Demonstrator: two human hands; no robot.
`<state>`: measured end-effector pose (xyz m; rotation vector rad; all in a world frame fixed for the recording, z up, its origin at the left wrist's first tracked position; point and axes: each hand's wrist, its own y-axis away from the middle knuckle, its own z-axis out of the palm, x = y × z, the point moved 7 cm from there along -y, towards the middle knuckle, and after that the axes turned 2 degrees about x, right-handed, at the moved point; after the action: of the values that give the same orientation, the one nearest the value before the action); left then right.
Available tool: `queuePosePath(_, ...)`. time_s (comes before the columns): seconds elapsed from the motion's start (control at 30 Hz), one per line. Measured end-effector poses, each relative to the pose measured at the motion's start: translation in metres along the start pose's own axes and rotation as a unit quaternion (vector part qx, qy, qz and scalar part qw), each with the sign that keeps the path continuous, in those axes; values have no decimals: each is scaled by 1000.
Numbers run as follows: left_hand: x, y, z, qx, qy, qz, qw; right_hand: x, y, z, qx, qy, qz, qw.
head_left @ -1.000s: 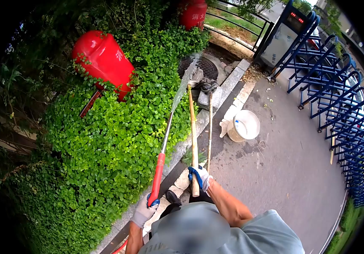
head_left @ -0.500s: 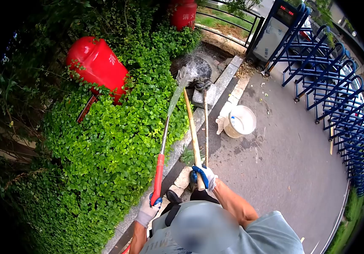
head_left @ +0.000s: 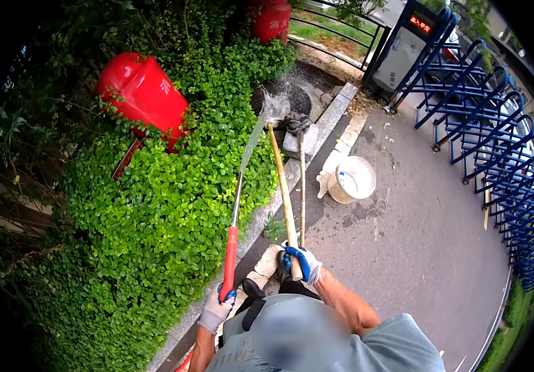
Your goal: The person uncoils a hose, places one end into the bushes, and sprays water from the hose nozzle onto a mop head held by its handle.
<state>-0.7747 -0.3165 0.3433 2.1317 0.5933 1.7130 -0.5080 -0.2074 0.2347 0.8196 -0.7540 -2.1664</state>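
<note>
My left hand [head_left: 218, 305], in a grey-white work glove with blue on the fingers, is closed around the red grip of a water spray wand [head_left: 230, 251]. A water jet [head_left: 252, 146] leaves its metal tube and hits the wet grey mop head [head_left: 273, 106], throwing up spray. My gloved right hand [head_left: 305, 264] is wrapped round the top of that mop's wooden handle [head_left: 282, 180], which slants away from me. A second mop [head_left: 303, 192] is beside it, its dark strands [head_left: 296, 122] bunched on a stone block [head_left: 295, 142].
A whitish bucket [head_left: 352, 180] stands on the pavement to the right. A granite kerb [head_left: 336, 111] borders the leafy hedge [head_left: 174, 211] on my left. Red containers [head_left: 139, 93] rise from the greenery. A blue folding gate [head_left: 465, 111] and its control box [head_left: 403, 49] stand at right.
The wand's tip and jet have swung slightly left. More of the pale mop head shows, and the spray breaks on it. The gate box's sign now shows lit characters.
</note>
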Motion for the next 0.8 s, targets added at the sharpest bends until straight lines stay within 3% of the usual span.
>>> queuePosePath(0.2, -12, -6, 1, -4, -15, 18, 1000, -2, 22, 17, 25, -82, 36, 996)
queuePosePath(0.3, -15, -9, 2, -8, -19, 13, 1000, -10, 20, 10, 26, -16, 8, 1000)
queuePosePath(0.43, 6, -8, 1, -13, -2, 3, 1000, -49, 46, 50, 3, -99, 11, 995)
queuePosePath(0.47, 15, -9, -2, -11, 2, 6, 1000, -61, 63, 66, -51, -171, 27, 984)
queuePosePath(0.5, 12, -14, -5, -10, -12, 15, 1000, -67, 82, 67, 13, -172, 50, 984)
queuePosePath(0.57, 10, -24, -7, -8, -37, 28, 999, -86, 111, 86, 2, -200, 33, 979)
queuePosePath(0.63, 15, -35, -7, 0, -45, 8, 999, -114, 88, 75, -67, -301, 61, 949)
queuePosePath(0.67, 16, -42, -6, 6, -70, 20, 997, -137, 67, 82, -25, -295, 59, 953)
queuePosePath(0.77, 6, -65, 6, 30, -66, 32, 997, -189, -39, 62, -39, -200, 65, 977)
queuePosePath(0.8, 13, -78, 10, 20, -80, -2, 997, -214, -75, 57, -21, -148, 45, 988)
